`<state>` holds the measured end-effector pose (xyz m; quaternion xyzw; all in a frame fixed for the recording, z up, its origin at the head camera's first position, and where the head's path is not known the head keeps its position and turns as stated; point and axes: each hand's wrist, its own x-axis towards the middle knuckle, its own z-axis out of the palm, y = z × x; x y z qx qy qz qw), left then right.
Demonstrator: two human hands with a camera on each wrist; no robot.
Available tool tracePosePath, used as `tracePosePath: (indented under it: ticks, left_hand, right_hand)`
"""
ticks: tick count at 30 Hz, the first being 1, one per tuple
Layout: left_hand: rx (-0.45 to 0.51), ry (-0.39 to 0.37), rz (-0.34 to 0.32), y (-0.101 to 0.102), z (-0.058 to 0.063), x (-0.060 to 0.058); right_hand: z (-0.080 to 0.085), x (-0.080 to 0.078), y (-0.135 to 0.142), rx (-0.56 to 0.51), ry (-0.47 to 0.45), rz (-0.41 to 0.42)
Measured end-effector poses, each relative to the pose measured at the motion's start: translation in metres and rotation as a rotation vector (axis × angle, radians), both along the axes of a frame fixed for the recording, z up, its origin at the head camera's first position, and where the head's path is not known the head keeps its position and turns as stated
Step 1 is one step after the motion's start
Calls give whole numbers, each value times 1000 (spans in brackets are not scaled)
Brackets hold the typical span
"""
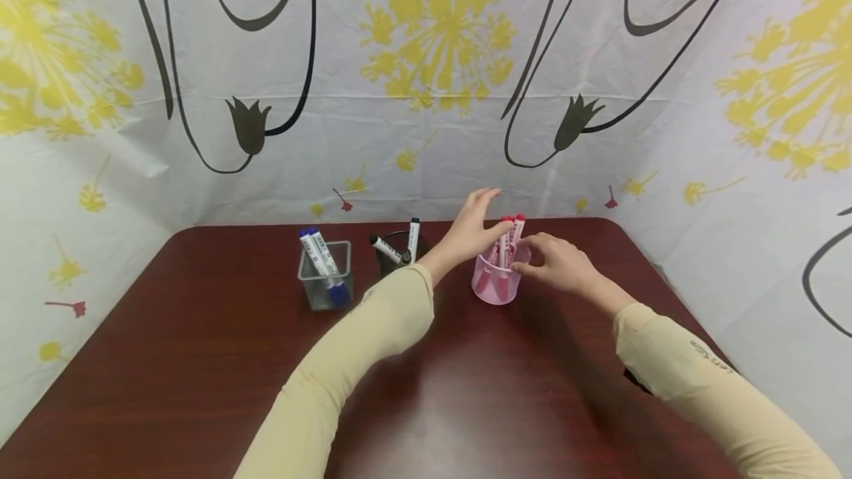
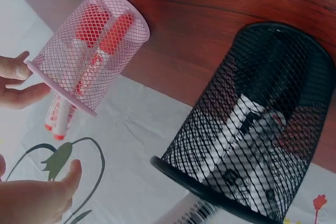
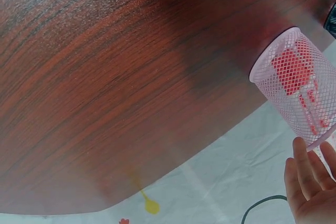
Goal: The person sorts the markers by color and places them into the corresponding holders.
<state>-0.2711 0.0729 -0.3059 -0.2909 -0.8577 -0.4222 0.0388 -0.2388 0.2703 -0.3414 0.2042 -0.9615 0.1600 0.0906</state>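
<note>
A pink mesh pen cup [image 1: 494,288] stands on the table with several red-capped markers [image 1: 504,242] in it. Above its opening, my left hand [image 1: 466,231] is spread, thumb apart from the fingers, and its palm shows nothing held in the left wrist view. On the other side my right hand [image 1: 559,265] has its fingertips right at the cup's rim, with fingers [image 3: 304,174] loosely extended in the right wrist view. A black mesh pen cup [image 2: 252,129] with black-and-white markers [image 1: 414,239] stands left of the pink one, partly hidden by my left arm.
A grey square mesh holder [image 1: 325,290] with blue-capped markers [image 1: 322,253] stands further left. All the holders are near the far edge of the dark red wooden table [image 1: 166,361]. Behind them hangs a white cloth [image 1: 299,183] with a flower print.
</note>
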Motion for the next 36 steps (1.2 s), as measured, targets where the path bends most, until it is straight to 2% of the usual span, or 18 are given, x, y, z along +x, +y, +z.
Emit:
tracePosePath:
  ticks: [5, 13, 19, 25, 30, 36]
  left_hand:
    - [29, 27, -18, -3, 2, 6]
    - [42, 13, -83, -10, 3, 16]
    - [42, 43, -146, -29, -2, 34]
    - [52, 93, -168, -61, -13, 60]
    - [38, 169, -113, -95, -23, 80]
    - [-132, 346, -1, -138, -33, 91]
  right_hand:
    - [2, 0, 1, -1, 0, 1]
    - [1, 1, 3, 2, 1, 5]
    - [1, 1, 3, 3, 5, -2]
    - [2, 3, 3, 5, 8, -13]
    - [2, 4, 5, 5, 3, -21]
    - [0, 5, 8, -10, 8, -32]
